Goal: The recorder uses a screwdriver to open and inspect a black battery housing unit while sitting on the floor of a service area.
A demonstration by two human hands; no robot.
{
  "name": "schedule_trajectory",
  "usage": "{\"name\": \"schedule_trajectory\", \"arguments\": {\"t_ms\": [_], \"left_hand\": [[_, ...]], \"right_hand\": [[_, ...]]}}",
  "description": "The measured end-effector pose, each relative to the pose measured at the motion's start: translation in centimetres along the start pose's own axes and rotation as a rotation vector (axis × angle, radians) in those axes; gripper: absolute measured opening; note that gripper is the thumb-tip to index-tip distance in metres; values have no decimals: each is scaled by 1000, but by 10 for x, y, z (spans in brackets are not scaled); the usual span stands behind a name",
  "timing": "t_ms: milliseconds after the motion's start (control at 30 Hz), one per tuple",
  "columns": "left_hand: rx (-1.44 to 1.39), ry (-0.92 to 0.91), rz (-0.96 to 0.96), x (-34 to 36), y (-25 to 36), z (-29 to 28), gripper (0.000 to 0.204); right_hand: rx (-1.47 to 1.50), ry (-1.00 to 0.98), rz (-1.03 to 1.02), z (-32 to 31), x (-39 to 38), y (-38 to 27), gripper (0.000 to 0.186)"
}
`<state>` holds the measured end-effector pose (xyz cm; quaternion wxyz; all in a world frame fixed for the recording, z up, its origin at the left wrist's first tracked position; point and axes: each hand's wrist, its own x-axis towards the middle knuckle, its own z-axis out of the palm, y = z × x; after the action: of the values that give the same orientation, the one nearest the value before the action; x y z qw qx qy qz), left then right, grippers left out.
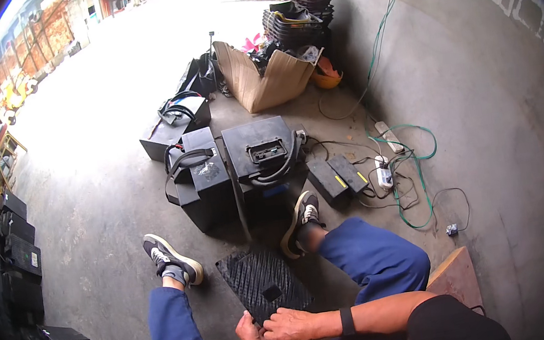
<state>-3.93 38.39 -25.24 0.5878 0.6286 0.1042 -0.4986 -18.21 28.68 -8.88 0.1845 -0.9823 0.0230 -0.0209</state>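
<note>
Between my legs lies a flat, rectangular pack wrapped in ridged black plastic [248, 276], with a small dark square [271, 293] on its top. My left hand [249, 332] is closed at the pack's near edge, its thumb upward. Right beside it, my right hand [291, 324] is closed too, with its fingers bent in toward the left one; whatever they pinch is too small to make out. A dark strap [241, 208] hangs down from the black boxes toward the pack's far edge.
Beyond my feet stand a large black box [251, 135] with a socket and cables, and more black battery cases [207, 168]. Two black adapters [329, 180], power strips [384, 173] and tangled cords lie to the right. A cardboard box [254, 80] stands behind; black cases [22, 251] line the left.
</note>
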Motion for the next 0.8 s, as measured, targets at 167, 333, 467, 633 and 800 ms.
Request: {"name": "schedule_trajectory", "arguments": {"t_ms": [167, 333, 467, 633, 800], "left_hand": [[-30, -144, 19, 1, -3, 4, 39], [35, 48, -111, -16, -8, 13, 35], [213, -9, -124, -20, -11, 13, 44], [479, 39, 113, -4, -30, 9, 51], [535, 23, 123, -13, -20, 13, 61]], "right_hand": [[62, -54, 116, -6, 0, 9, 23], [16, -57, 326, -35, 5, -1, 43], [77, -109, 331, -22, 0, -4, 34], [33, -14, 218, -20, -3, -9, 32], [69, -69, 382, -39, -2, -15, 38]]}}
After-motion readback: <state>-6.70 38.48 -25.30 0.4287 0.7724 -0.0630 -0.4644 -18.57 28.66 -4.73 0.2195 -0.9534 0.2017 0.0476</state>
